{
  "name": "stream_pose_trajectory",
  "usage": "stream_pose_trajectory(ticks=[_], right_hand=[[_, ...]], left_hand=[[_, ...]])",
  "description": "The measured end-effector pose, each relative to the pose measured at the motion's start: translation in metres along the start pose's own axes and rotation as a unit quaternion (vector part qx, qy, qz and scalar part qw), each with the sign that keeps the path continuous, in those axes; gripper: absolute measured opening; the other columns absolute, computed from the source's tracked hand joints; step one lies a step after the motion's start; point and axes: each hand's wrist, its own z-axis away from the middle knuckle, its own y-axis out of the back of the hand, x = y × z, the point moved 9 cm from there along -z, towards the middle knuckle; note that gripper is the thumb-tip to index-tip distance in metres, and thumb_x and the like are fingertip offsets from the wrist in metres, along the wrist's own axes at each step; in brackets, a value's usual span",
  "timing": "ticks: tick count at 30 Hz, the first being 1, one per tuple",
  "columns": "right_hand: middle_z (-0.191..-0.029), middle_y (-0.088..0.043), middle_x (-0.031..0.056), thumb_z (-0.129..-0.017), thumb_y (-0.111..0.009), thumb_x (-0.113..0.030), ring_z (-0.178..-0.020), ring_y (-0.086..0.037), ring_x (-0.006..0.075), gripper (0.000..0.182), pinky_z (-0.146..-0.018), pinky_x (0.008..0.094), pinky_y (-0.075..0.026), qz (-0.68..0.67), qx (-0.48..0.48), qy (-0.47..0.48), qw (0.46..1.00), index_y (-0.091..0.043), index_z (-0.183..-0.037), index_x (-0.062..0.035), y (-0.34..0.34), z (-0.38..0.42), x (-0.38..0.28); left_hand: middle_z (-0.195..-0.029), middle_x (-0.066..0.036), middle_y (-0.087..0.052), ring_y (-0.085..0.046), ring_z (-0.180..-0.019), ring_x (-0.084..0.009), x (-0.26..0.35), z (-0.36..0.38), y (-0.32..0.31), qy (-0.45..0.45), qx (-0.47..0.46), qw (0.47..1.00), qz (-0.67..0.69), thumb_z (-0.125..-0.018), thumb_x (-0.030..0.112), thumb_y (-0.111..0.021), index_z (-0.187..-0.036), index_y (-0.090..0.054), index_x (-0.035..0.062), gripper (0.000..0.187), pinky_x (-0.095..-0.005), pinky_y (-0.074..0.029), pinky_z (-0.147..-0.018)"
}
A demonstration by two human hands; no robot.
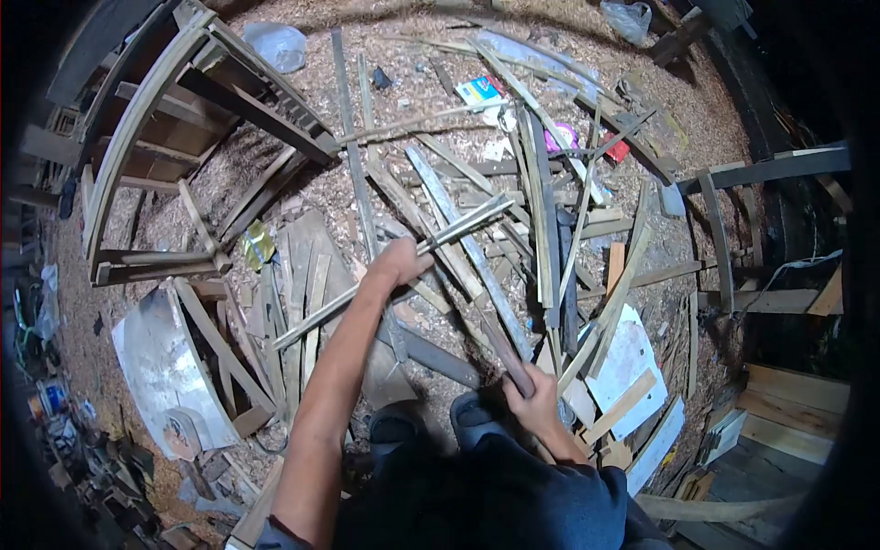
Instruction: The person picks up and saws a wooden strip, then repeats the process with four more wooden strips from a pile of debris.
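Observation:
My left hand [401, 263] is closed round a long thin wooden strip [467, 223], which slants from the lower left up to the right above the scrap pile. In my right hand [533, 403], a dark wooden stick [500, 346] is gripped near its lower end. Its upper part points up and left, overlapping other slats in this view, and its far end does not show clearly. Between the hands lies a pale, whitish slat [472, 252]. Loose wooden slats of several lengths lie crisscrossed around and beyond both hands.
A wooden frame [128, 174] stands at the upper left, with a white-topped piece [170, 367] below it. White boards [626, 367] lie at the right. Wood shavings [422, 92] cover the ground. Slippered feet [396, 426] are just below the pile. More wooden framing [779, 170] stands far right.

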Motion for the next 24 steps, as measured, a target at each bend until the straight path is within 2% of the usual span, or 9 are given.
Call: stream_pose_trajectory(ticks=[2, 4, 7, 11, 13, 16, 19, 22, 24], right_hand=[[-0.066, -0.059, 0.0199, -0.079, -0.062, -0.010, -0.061, -0.066, 0.0294, 0.016, -0.057, 0.0334, -0.047, -0.015, -0.007, -0.029, 0.999, -0.064, -0.088, 0.0025, -0.009, -0.022, -0.006], [-0.065, -0.059, 0.0206, -0.079, -0.063, -0.012, -0.061, -0.065, 0.0272, 0.018, -0.057, 0.0340, -0.047, -0.037, 0.006, -0.001, 0.999, -0.064, -0.088, 0.0037, -0.030, -0.053, -0.013], [-0.067, -0.060, 0.0220, -0.079, -0.063, -0.013, -0.062, -0.065, 0.0295, 0.020, -0.058, 0.0350, -0.048, -0.020, 0.004, 0.002, 1.000, -0.063, -0.089, 0.0047, -0.044, -0.075, -0.023], [-0.071, -0.061, 0.0239, -0.079, -0.062, -0.012, -0.065, -0.064, 0.0356, 0.021, -0.060, 0.0360, -0.048, -0.058, 0.026, 0.018, 0.998, -0.064, -0.091, 0.0047, -0.028, -0.040, -0.016], [-0.073, -0.061, 0.0252, -0.078, -0.062, -0.011, -0.069, -0.065, 0.0369, 0.021, -0.062, 0.0375, -0.049, -0.033, 0.027, 0.022, 0.999, -0.064, -0.093, 0.0040, -0.027, -0.029, -0.010], [-0.073, -0.061, 0.0253, -0.077, -0.062, -0.009, -0.069, -0.065, 0.0374, 0.023, -0.063, 0.0391, -0.049, -0.059, 0.043, 0.038, 0.997, -0.065, -0.096, 0.0032, -0.044, -0.072, -0.021], [-0.074, -0.061, 0.0246, -0.076, -0.062, -0.008, -0.067, -0.065, 0.0375, 0.024, -0.061, 0.0397, -0.050, -0.007, 0.017, 0.040, 0.999, -0.065, -0.098, 0.0023, -0.055, -0.093, -0.035], [-0.073, -0.061, 0.0244, -0.076, -0.063, -0.009, -0.065, -0.065, 0.0373, 0.025, -0.060, 0.0393, -0.049, -0.033, 0.011, 0.027, 0.999, -0.065, -0.098, 0.0026, -0.025, -0.041, -0.017], [-0.073, -0.061, 0.0242, -0.076, -0.063, -0.009, -0.065, -0.065, 0.0365, 0.025, -0.060, 0.0384, -0.049, -0.027, 0.021, 0.036, 0.999, -0.064, -0.098, 0.0027, -0.014, -0.027, -0.012]], left_hand=[[-0.093, -0.031, -0.063, -0.063, -0.090, -0.0413, -0.001, 0.001, 0.000, 0.039, -0.027, 0.999, 0.011, -0.074, 0.038, -0.061, -0.090, -0.064, -0.0102, 0.051, -0.0431, -0.050, -0.083], [-0.096, -0.031, -0.063, -0.062, -0.093, -0.0413, -0.007, -0.003, -0.004, 0.044, 0.000, 0.999, -0.006, -0.075, 0.038, -0.062, -0.093, -0.065, -0.0095, 0.051, -0.0436, -0.049, -0.085], [-0.097, -0.033, -0.062, -0.062, -0.094, -0.0417, -0.009, -0.006, -0.004, 0.047, -0.006, 0.999, -0.004, -0.076, 0.038, -0.061, -0.094, -0.065, -0.0099, 0.051, -0.0437, -0.049, -0.086], [-0.094, -0.033, -0.062, -0.063, -0.093, -0.0419, -0.006, -0.011, -0.005, 0.015, -0.023, 0.999, 0.046, -0.076, 0.037, -0.061, -0.092, -0.064, -0.0104, 0.050, -0.0439, -0.049, -0.085], [-0.093, -0.033, -0.063, -0.063, -0.091, -0.0417, -0.003, -0.002, -0.001, 0.044, -0.011, 0.999, -0.001, -0.077, 0.037, -0.060, -0.091, -0.064, -0.0104, 0.050, -0.0439, -0.050, -0.083], [-0.090, -0.032, -0.063, -0.063, -0.089, -0.0418, 0.006, 0.014, 0.006, 0.082, 0.006, 0.996, 0.035, -0.076, 0.037, -0.059, -0.089, -0.065, -0.0098, 0.049, -0.0440, -0.050, -0.081], [-0.087, -0.032, -0.063, -0.063, -0.087, -0.0429, 0.004, 0.005, 0.003, 0.038, 0.007, 0.999, 0.022, -0.076, 0.037, -0.059, -0.087, -0.064, -0.0107, 0.049, -0.0439, -0.050, -0.079], [-0.084, -0.032, -0.062, -0.063, -0.084, -0.0435, -0.012, -0.016, -0.012, -0.040, 0.005, 0.998, 0.045, -0.076, 0.037, -0.059, -0.086, -0.064, -0.0106, 0.049, -0.0437, -0.050, -0.079], [-0.084, -0.032, -0.062, -0.063, -0.083, -0.0431, -0.006, -0.012, -0.007, -0.018, -0.014, 0.998, 0.054, -0.076, 0.037, -0.058, -0.086, -0.065, -0.0095, 0.048, -0.0440, -0.050, -0.079]])
